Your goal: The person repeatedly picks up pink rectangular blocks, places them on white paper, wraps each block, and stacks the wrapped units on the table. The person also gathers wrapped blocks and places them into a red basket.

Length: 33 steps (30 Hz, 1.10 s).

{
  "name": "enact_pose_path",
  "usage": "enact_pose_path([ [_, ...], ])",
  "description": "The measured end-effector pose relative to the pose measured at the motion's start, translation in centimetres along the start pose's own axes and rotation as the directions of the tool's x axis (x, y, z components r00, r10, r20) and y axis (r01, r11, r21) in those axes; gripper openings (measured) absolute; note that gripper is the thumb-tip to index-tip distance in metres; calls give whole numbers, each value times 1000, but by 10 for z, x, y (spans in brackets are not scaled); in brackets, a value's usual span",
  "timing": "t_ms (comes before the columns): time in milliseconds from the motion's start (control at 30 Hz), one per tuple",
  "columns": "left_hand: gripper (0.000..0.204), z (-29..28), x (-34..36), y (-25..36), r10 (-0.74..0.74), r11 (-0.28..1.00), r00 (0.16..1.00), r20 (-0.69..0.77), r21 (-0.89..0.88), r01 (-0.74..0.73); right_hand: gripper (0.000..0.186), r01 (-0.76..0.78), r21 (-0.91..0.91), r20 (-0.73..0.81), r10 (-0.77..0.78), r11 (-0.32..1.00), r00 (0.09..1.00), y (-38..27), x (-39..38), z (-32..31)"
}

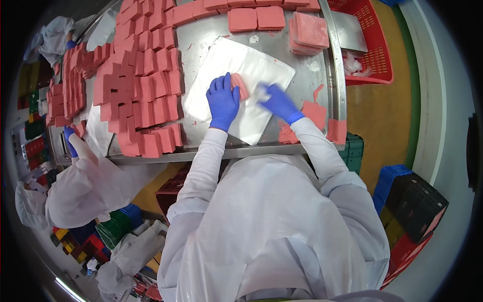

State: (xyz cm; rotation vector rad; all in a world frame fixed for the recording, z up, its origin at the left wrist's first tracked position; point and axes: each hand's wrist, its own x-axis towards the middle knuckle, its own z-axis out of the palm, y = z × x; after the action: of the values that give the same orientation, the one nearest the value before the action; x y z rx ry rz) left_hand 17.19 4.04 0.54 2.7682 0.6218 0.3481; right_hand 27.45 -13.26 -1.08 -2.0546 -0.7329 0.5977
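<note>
In a blue glove, my left hand rests over a stack of white plastic sheets or bags. Its thumb and index finger hold a small stack of pink slices that look like pressed meat. My right hand, also gloved in blue, is smeared by motion just right of those slices. Something whitish and see-through blurs at its fingertips; I cannot make out what it is. Pink scraps and a loose flat pink slice lie by my right wrist.
Rows of pink slice stacks cover the steel table's left side. More stacks stand at the back right. A red crate adjoins the right edge. A co-worker's gloved hand reaches in at left. Crates stand lower right.
</note>
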Motion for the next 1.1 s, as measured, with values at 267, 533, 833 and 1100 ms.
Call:
enact_pose_path([
  [267, 47, -7, 0, 15, 0, 1000, 994, -109, -20, -2, 54, 103, 213, -263, -45, 972, 964, -22, 64, 32],
  [533, 36, -6, -24, -30, -512, 744, 854, -92, -544, 388, 53, 320, 2, -89, -319, 947, 944, -60, 27, 72],
  [833, 26, -31, -41, -70, -655, 583, 752, 75, -583, 566, 49, 368, -568, -85, -497, 736, 863, -72, 24, 108],
  [1100, 43, -16, -38, 21, 35, 999, 999, 28, -30, -34, 40, 110, -28, -383, -112, 994, 917, -56, 47, 65],
])
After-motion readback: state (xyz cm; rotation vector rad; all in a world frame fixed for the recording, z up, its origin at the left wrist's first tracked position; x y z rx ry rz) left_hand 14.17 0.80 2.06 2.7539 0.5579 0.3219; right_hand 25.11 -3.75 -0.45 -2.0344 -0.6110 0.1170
